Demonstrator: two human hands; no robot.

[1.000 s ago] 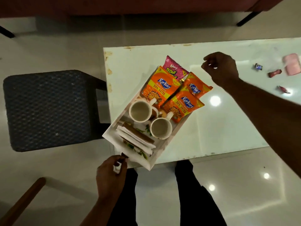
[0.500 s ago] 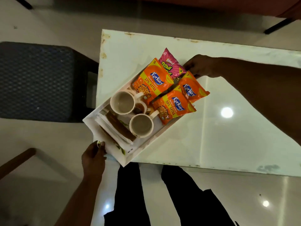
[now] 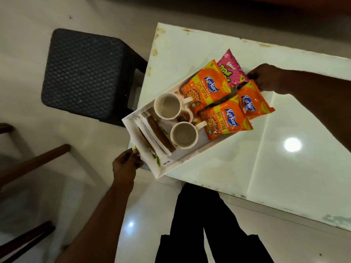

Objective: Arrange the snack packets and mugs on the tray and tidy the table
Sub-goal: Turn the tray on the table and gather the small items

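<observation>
Both hands hold the white rectangular tray (image 3: 191,160): my left hand (image 3: 124,164) is closed on its near short end, my right hand (image 3: 266,77) grips the far end behind the shiny snack packets (image 3: 226,120). Its long axis runs diagonally, and the near end overhangs the glossy white table (image 3: 218,168) edge. Two round cream mugs (image 3: 167,108) stand mid-tray, handles toward the packets.

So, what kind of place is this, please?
Probably a living or sitting room in a home: a low white table with a tray of mugs and snack packets, a dark woven stool beside it, and a glossy tiled floor.
</observation>
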